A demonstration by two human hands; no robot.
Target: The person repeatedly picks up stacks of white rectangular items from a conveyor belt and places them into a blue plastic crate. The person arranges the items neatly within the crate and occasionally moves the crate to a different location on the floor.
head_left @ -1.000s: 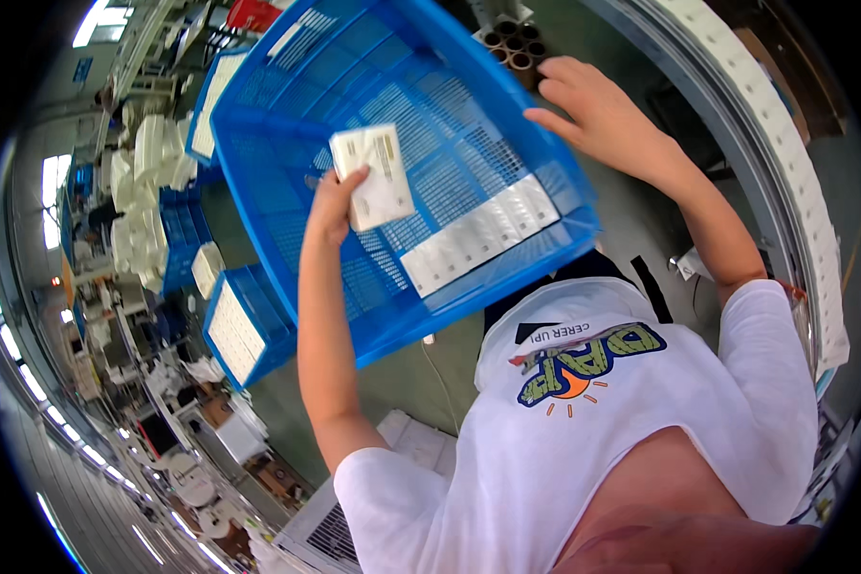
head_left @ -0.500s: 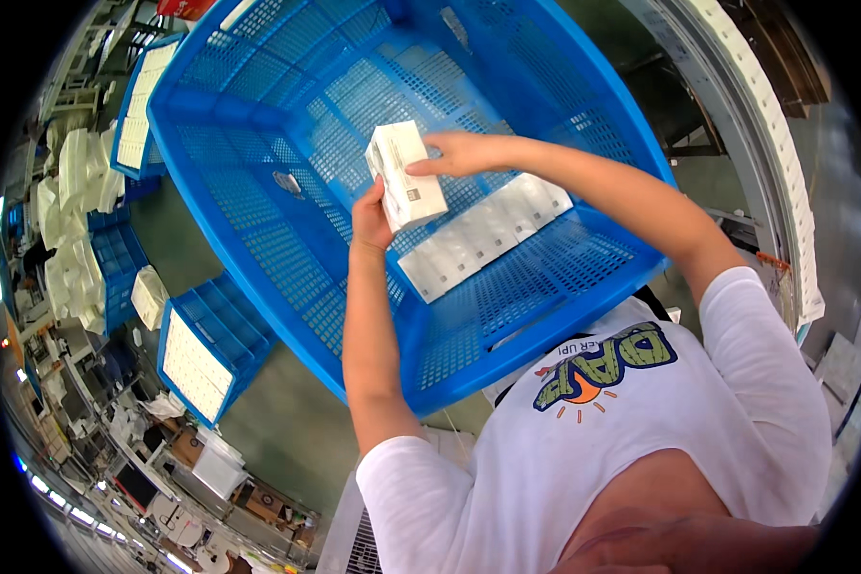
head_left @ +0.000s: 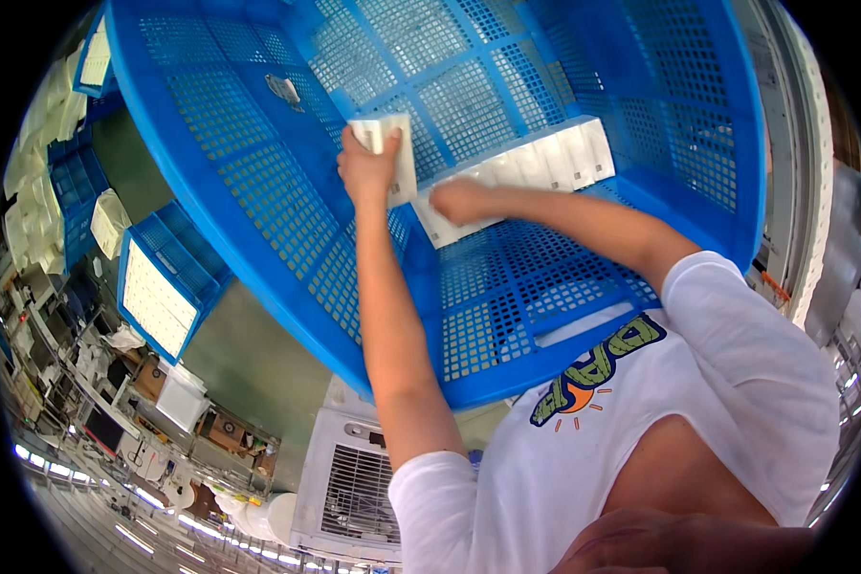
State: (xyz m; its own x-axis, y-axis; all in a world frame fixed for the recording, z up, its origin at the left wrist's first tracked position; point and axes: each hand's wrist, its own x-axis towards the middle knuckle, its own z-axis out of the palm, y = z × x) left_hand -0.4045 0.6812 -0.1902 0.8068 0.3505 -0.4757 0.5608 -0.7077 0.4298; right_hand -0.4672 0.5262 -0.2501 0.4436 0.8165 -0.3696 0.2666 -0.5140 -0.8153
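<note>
The left hand [head_left: 365,170] grips a white pack [head_left: 405,158], thumb over its top. The right hand [head_left: 459,201], curled and blurred, is at the row [head_left: 555,163] of white packs; whether it holds anything I cannot tell. The held pack is by the row's left end, its long axis pointing away from the person; the row stretches rightward and slightly away. Around both is the blue basket [head_left: 222,124]; beyond its left side, a smaller crate [head_left: 191,247].
</note>
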